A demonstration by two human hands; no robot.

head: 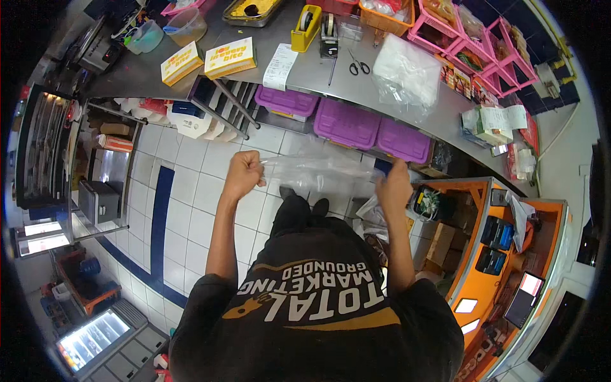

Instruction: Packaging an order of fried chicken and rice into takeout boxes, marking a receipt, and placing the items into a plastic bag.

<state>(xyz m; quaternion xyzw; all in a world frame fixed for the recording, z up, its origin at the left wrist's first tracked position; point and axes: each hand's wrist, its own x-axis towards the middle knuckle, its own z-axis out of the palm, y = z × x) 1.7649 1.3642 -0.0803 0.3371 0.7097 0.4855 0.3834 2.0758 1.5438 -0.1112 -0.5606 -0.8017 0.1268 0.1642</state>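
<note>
A clear plastic bag (315, 169) is stretched out in front of me, above the tiled floor. My left hand (244, 175) is closed in a fist around one end of it. At the other end, my right hand (395, 186) grips the plastic and looks slightly blurred. Beyond my hands, two small yellow-and-white printed boxes (230, 57) (182, 63) lie near the edge of the steel counter (353, 90). A stack of clear plastic bags (405, 71) rests on the same counter to the right.
On the counter are a paper receipt (280, 66), black scissors (359, 63), a yellow tape dispenser (306, 28), a black tape dispenser (329, 36) and pink baskets (477, 47). Purple-lidded bins (347, 122) sit below. An orange desk (482, 286) stands right, a wire-framed rack (107, 162) left.
</note>
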